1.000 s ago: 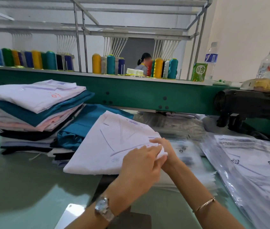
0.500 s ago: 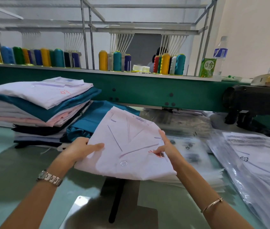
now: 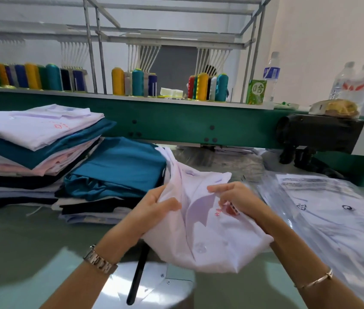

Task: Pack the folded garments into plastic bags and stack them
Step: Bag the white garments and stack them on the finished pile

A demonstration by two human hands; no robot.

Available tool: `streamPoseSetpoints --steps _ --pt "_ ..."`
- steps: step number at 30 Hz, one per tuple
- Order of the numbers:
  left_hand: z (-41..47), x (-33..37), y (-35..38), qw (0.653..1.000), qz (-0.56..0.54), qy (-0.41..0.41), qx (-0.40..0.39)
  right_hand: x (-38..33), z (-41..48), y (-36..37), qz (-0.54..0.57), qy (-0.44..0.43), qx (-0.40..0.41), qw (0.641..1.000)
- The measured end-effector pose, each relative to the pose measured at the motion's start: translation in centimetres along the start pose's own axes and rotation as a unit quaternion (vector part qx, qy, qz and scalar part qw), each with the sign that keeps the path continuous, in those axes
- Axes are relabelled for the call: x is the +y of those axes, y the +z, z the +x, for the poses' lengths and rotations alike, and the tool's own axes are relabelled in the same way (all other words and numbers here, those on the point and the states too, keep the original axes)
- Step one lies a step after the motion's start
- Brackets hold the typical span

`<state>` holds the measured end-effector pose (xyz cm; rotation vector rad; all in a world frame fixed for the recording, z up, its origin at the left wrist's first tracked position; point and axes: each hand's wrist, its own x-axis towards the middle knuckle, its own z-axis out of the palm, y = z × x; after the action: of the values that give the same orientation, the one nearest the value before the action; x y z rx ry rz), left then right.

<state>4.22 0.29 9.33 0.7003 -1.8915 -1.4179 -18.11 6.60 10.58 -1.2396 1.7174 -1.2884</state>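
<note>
Between the left hand (image 3: 154,206) and right hand (image 3: 239,197), both gripping, hangs the white garment (image 3: 207,244).

Both hands lift a folded white garment (image 3: 205,237) off the table (image 3: 20,241): the left hand (image 3: 154,208) grips its left edge, the right hand (image 3: 236,197) pinches near the red embroidery; stacked garments (image 3: 36,139) sit left, bagged ones (image 3: 332,215) right

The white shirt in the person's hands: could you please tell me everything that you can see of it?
The white shirt looks like thin woven cloth, with pale lilac lapels, red embroidery on the chest and a white button lower down. It is bunched and creased, lifted above the green table. The left hand grips its left side; the right hand pinches it beside the embroidery.
</note>
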Motion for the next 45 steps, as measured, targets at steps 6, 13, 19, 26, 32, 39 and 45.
streamPoseSetpoints --steps 6,13,19,26,32,39,45 --pt "0.2 -0.3 4.7 0.993 -0.010 0.067 -0.094 -0.5 -2.3 -1.0 -0.056 -0.019 -0.005 0.998" --pt "0.4 -1.0 9.3 0.977 0.021 0.141 -0.159 -0.7 -4.1 -2.4 -0.122 -0.035 0.068 0.990" --pt "1.2 -2.4 10.4 0.967 -0.009 0.120 -0.223 0.3 -4.6 -4.6 -0.251 -0.013 0.086 0.964" --pt "5.6 -6.4 4.1 0.859 0.467 0.208 -0.038 -0.1 -6.3 -7.2 -0.265 -0.007 0.055 0.963" --pt "7.3 -9.2 0.8 0.850 0.495 0.171 -0.060 -0.1 -7.2 -8.6 -0.240 -0.015 0.064 0.969" --pt "7.7 -10.0 1.0 0.830 0.467 0.304 -0.031 -0.5 -8.8 -8.8 -0.183 -0.004 0.033 0.983" --pt "8.1 -8.9 1.8 0.783 0.522 0.338 -0.024 -0.9 -10.9 -7.8 -0.143 -0.022 0.009 0.989"
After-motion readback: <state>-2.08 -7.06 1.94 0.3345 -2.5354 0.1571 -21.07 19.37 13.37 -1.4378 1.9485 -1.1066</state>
